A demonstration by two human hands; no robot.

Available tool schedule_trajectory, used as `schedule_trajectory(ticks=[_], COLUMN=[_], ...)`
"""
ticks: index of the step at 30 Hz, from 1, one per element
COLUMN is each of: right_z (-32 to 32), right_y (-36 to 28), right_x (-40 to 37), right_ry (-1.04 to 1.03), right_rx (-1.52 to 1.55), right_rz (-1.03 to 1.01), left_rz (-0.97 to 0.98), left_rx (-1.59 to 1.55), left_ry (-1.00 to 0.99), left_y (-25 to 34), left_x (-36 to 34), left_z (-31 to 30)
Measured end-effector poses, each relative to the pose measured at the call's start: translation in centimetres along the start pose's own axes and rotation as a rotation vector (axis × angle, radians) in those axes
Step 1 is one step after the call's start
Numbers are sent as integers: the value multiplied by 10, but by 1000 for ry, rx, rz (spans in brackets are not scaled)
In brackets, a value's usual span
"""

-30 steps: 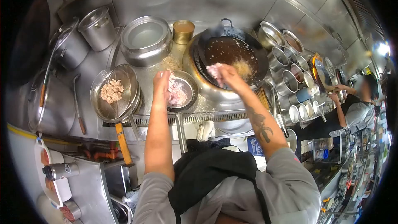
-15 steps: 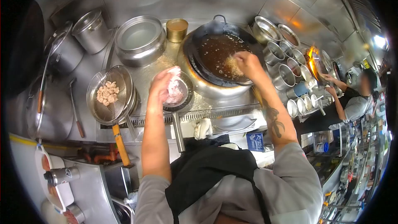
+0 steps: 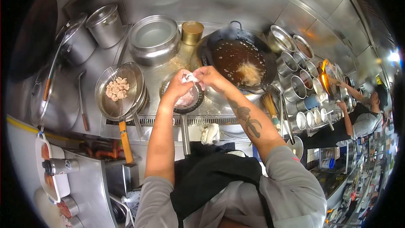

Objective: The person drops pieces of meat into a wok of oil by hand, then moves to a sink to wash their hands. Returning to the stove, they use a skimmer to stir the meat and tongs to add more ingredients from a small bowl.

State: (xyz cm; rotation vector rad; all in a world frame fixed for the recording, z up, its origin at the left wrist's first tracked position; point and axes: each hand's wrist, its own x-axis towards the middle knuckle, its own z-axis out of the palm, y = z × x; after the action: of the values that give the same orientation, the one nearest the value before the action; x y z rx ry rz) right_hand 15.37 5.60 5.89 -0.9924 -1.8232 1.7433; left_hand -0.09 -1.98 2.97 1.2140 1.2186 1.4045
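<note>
My left hand (image 3: 179, 85) is closed on a pale, whitish piece of raw meat (image 3: 190, 78). My right hand (image 3: 209, 77) pinches the same piece from the other side, so both hands meet above a dark-rimmed pan (image 3: 198, 106) with a long metal handle. More pink raw meat (image 3: 185, 98) lies in that pan, partly hidden by my fingers. To the right, a black wok (image 3: 270, 65) holds brown oil (image 3: 225, 57). A pale golden patch (image 3: 249, 74) bubbles in the oil near my right wrist.
At left, a wire strainer (image 3: 137, 86) with cooked pieces (image 3: 117, 89) rests on a stack. Behind stand a wide steel pot (image 3: 154, 50) and a gold tin (image 3: 192, 36). Several steel containers (image 3: 292, 88) line the right. A person (image 3: 367, 116) works beside a flame (image 3: 324, 76).
My right hand has moved left from over the wok to meet my left hand above the pan. The bubbling patch in the oil is now uncovered. The view has shifted slightly.
</note>
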Motion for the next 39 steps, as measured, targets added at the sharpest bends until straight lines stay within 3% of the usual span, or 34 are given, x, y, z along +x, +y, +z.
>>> schedule_trajectory(ticks=[3,7,9,12,14,18,20,23,29,32,37,38,39], right_z=[2,1,-1,-4,-5,0,0,0,3,1,-9,-12,-24], right_y=[5,6,-1,-8,-8,-8,-11,-3,19,18,-12,-14,-16], right_x=[-2,-9,-9,-14,-15,-21,-25,-25,-27,-32,-47,-47,-48], right_ry=[11,-61,-142,-149,-121,-98,-132,-112,-44,-9,208,255,171], right_rx=[14,29,-114,-294,-356,-155,-6,84,119,-81,53,111,21], right_rz=[-53,-82,-17,19,-29,-20,65,28,-24,-110,-94,-71,-86], left_rz=[-111,67,124,176,96,54,103,92,44,-12,-55,-60,-66], left_rx=[-16,271,333,167,116,152,52,-25,-19,-62,-88,-181,-274], left_ry=[-22,-66,-58,-122,-117,-34,-14,26,113,106,153,172,192], left_y=[0,10,16,13,12,33,16,3,-5,-6,13,13,13], left_x=[0,-2,-4,-3,-2,-9,-3,4,9,9,-3,-1,1], left_z=[-6,-3,1,0,1,8,10,14,19,18,11,12,14])
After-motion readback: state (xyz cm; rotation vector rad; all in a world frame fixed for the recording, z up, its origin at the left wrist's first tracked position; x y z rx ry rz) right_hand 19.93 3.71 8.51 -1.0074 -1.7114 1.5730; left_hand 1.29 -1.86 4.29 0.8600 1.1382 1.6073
